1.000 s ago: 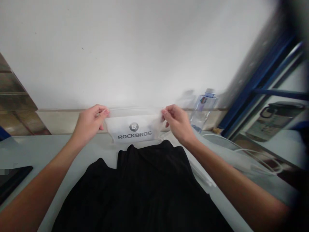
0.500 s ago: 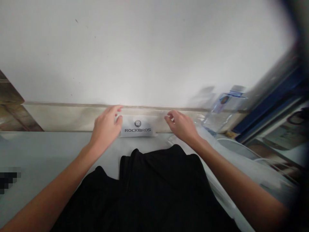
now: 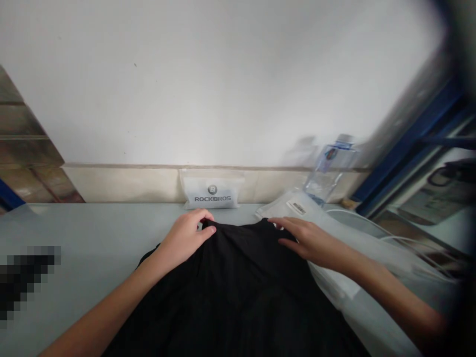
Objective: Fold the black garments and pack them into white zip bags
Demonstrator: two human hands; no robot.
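Observation:
A black garment (image 3: pixel 245 292) lies spread in front of me, its exact kind not clear from its folds. My left hand (image 3: pixel 191 237) pinches its far edge at the left, thumb on top and fingertips close by. At the far right corner is my right hand (image 3: pixel 305 237), fingers touching the black fabric with thumb and forefinger apart. Beyond the garment, a frosted zip pouch (image 3: pixel 232 184) marked ROCKBROS leans upright against the wall.
The grey table (image 3: pixel 111 238) meets a white wall (image 3: pixel 208 89) with a tiled strip. To the right are a clear plastic bottle (image 3: pixel 327 171), a clear plastic bag (image 3: pixel 316 210) with a barcode label and a round white rim (image 3: pixel 357 213). A blue frame (image 3: pixel 390 163) stands beyond.
Both hands have come back from in front of the pouch to the garment's far edge. The left has closed on the fabric. The garment's upper edge now lies straighter, and the view has shifted slightly.

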